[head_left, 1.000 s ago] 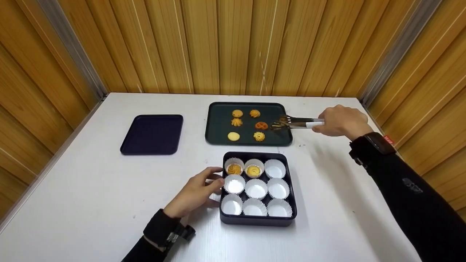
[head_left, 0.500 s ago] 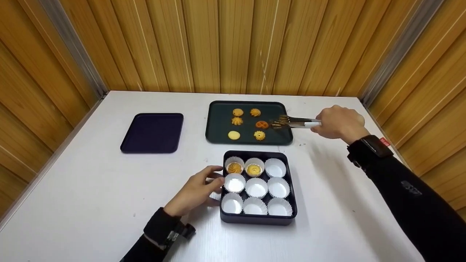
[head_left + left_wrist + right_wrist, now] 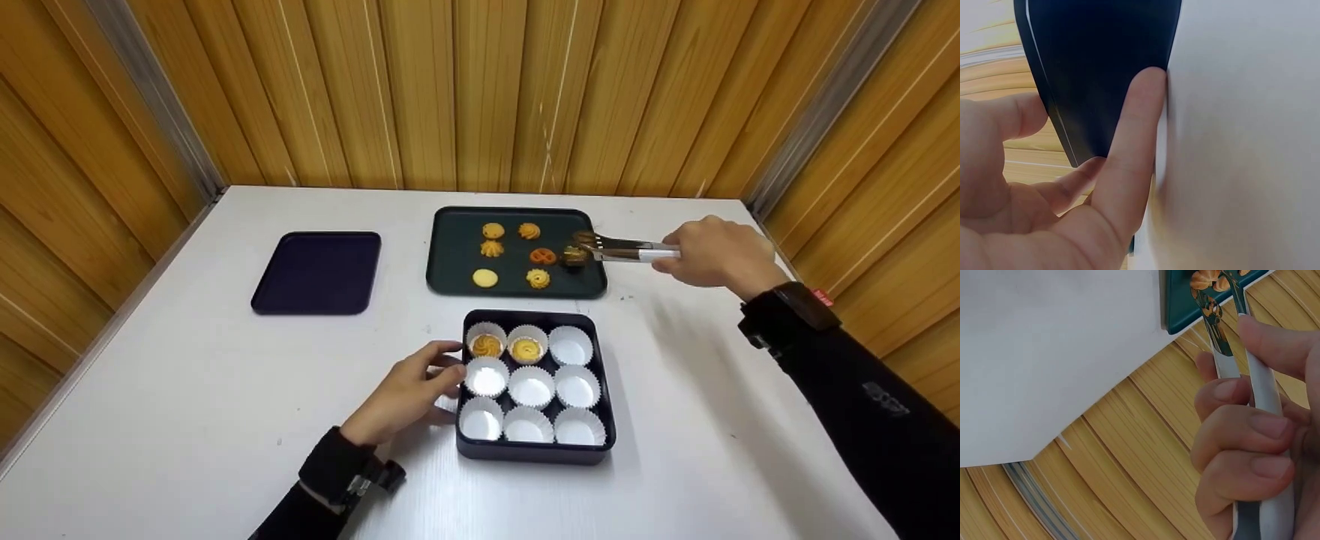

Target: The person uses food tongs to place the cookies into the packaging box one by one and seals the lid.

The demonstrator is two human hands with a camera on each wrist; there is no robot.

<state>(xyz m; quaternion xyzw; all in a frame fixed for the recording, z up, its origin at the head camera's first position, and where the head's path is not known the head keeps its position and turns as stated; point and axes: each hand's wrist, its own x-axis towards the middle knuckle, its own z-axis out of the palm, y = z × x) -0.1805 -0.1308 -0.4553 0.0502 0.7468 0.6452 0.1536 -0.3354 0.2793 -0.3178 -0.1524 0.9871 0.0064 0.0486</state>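
My right hand [image 3: 718, 251] grips a pair of metal tongs [image 3: 634, 251] with white handles, fingers curled round them in the right wrist view. The heads of the tongs are slightly apart over the right end of a dark green tray [image 3: 450, 266], beside a pretzel-shaped cookie [image 3: 543, 256]. Several other cookies lie on that tray, among them a piped cookie [image 3: 538, 279] and a pale round cookie [image 3: 485, 278]. Nearer stands a dark square box [image 3: 536, 453] with rows of white paper cups; two back cups hold cookies. My left hand [image 3: 409, 390] rests its fingers against the box's left wall [image 3: 1089, 73].
A flat dark purple tray [image 3: 319, 274] lies at the back left of the white table [image 3: 187, 420]. Yellow wood-look panels [image 3: 480, 97] close off the back and both sides.
The tongs have turned a little, so one head shows broader beside the pretzel-shaped cookie. My right hand has shifted slightly right. The left hand stays at the box.
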